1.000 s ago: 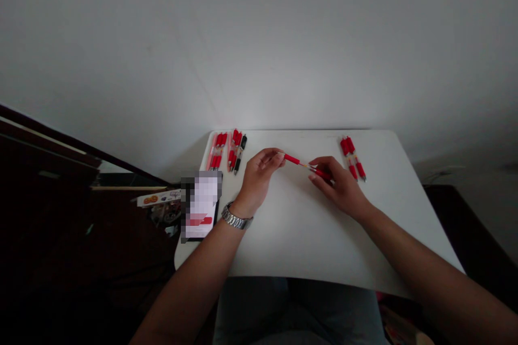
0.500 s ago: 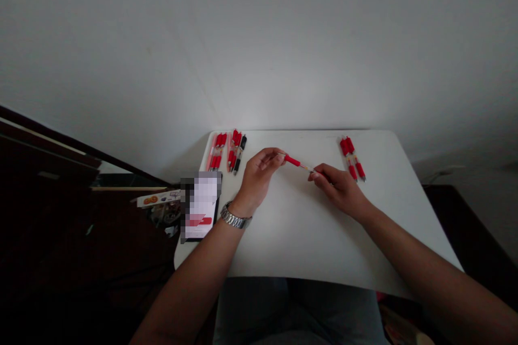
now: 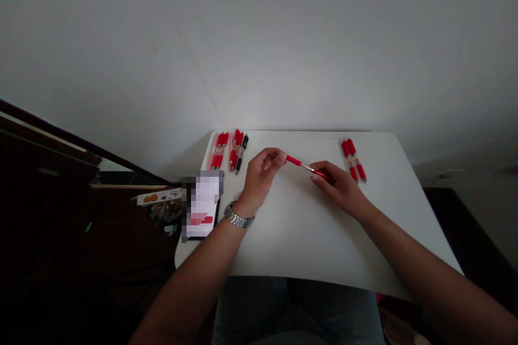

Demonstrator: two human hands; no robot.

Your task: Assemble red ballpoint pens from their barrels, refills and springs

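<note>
A red pen [image 3: 304, 166] is held level above the white table [image 3: 307, 226] between both hands. My left hand [image 3: 261, 172], with a metal watch on its wrist, pinches the pen's left end with closed fingers. My right hand [image 3: 339, 187] is closed round the pen's right end. Several red pens and one black pen [image 3: 229, 151] lie in a row at the table's far left. A pair of red pens [image 3: 353, 158] lies at the far right, just beyond my right hand.
A phone [image 3: 201, 205] rests on the table's left edge, near my left wrist. A white wall rises behind the table. Dark furniture and small clutter [image 3: 159, 199] fill the floor on the left. My lap shows below the table's near edge.
Both hands keep hold of the red pen. My right hand's grip shifted slightly along the pen's right end; the pen has stayed in almost the same place.
</note>
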